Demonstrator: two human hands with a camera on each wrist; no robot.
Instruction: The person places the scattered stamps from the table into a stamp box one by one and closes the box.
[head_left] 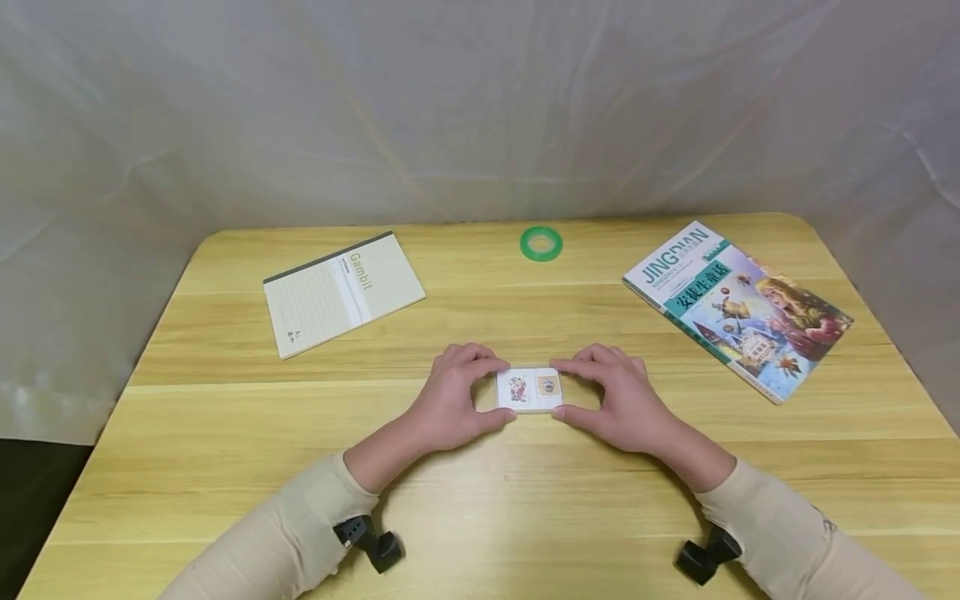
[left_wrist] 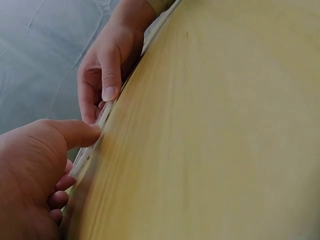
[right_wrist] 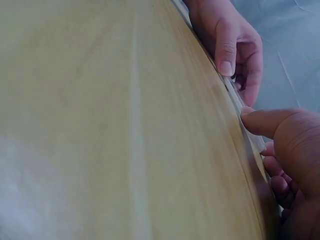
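Observation:
A small flat white rectangle printed with two little pictures lies on the table between both hands. Its exact kind cannot be told. The left hand pinches the left end, with the thumb at the near edge and the index finger at the far edge. At the other end, the right hand grips it the same way. Both wrist views show the thin, pale side of the white rectangle edge-on, low along the tabletop, with the left thumb and right thumb against it.
On the wooden table, a cream notebook lies at the back left. A green tape roll lies at the back middle. To the right is a colourful book. A pale curtain hangs behind the table.

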